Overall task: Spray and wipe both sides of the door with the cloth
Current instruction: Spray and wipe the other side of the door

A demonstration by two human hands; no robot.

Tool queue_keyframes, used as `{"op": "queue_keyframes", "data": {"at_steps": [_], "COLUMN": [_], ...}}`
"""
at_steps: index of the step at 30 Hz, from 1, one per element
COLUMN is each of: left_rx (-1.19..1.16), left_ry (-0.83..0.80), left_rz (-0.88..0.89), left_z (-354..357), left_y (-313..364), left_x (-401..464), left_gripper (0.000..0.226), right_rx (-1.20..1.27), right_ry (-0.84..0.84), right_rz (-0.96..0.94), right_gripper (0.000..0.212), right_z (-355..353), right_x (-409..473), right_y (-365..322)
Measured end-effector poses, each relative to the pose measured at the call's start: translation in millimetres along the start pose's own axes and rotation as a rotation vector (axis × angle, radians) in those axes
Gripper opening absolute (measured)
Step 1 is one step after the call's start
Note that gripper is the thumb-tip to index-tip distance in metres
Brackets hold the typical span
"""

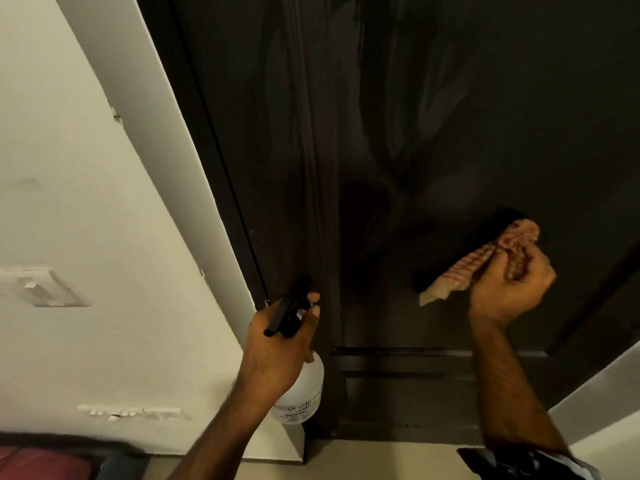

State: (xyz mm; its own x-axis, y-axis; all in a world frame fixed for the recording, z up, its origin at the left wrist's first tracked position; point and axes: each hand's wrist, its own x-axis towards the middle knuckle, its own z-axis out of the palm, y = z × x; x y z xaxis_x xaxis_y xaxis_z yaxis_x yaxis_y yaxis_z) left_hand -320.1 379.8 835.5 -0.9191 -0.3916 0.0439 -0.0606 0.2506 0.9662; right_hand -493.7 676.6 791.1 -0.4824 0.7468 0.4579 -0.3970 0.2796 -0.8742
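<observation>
- I see the door (433,133) filling the centre and right of the frame: a dark panel with streaky, wet-looking wipe marks across its upper half.
- My right hand (509,289), at right of centre, has its grip closed around the cloth (485,261), a red-and-white checked rag bunched in the fingers. The cloth is pressed against the door face; its loose corner hangs toward the lower left of the hand. Hand and cloth are slightly blurred.
- My left hand (277,344), at lower centre, has its grip wrapped around the neck of the spray bottle (301,389). The bottle body is white with dark printed lettering; the head and trigger are black. Two fingertips lie over the front of the head.
- The spray bottle sits just in front of the door's left edge, near the door frame (145,109).
- A light-coloured wall (69,202) occupies the left of the frame, with a switch plate (45,287) at mid-left.
- The floor (381,459) shows along the bottom edge.
</observation>
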Motion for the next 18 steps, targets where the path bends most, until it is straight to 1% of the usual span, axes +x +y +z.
{"op": "queue_keyframes", "data": {"at_steps": [2,5,7,10,12,14,16,18], "left_rx": [-0.036,-0.025,0.002,0.002,0.021,0.049,0.018,0.008], "left_ry": [0.003,0.026,0.028,0.004,-0.006,-0.017,-0.04,-0.029], "left_rz": [-0.001,-0.011,-0.014,-0.02,-0.025,-0.039,-0.039,-0.02], "left_z": [2,8,12,14,13,10,10,12], "left_y": [-1,-3,-4,-6,-8,-11,-14,-15], "left_x": [1,3,4,4,4,4,2,-3], "left_gripper": [0.011,0.016,0.02,0.025,0.032,0.042,0.05,0.047], "right_rx": [0.009,-0.094,-0.169,-0.216,-0.188,-0.087,0.082,0.199], "right_ry": [0.056,0.065,0.004,-0.237,-0.434,-0.601,-0.75,-0.935], "right_rz": [0.126,0.295,0.369,0.398,0.417,0.471,0.508,0.494], "right_gripper": [0.042,0.046,0.042,0.023,0.018,0.021,0.017,0.013], "right_z": [-5,-3,3,14,19,21,21,18], "right_x": [-8,-37,-68,-114,-136,-149,-156,-161], "right_y": [17,31,31,28,23,8,-17,-44]}}
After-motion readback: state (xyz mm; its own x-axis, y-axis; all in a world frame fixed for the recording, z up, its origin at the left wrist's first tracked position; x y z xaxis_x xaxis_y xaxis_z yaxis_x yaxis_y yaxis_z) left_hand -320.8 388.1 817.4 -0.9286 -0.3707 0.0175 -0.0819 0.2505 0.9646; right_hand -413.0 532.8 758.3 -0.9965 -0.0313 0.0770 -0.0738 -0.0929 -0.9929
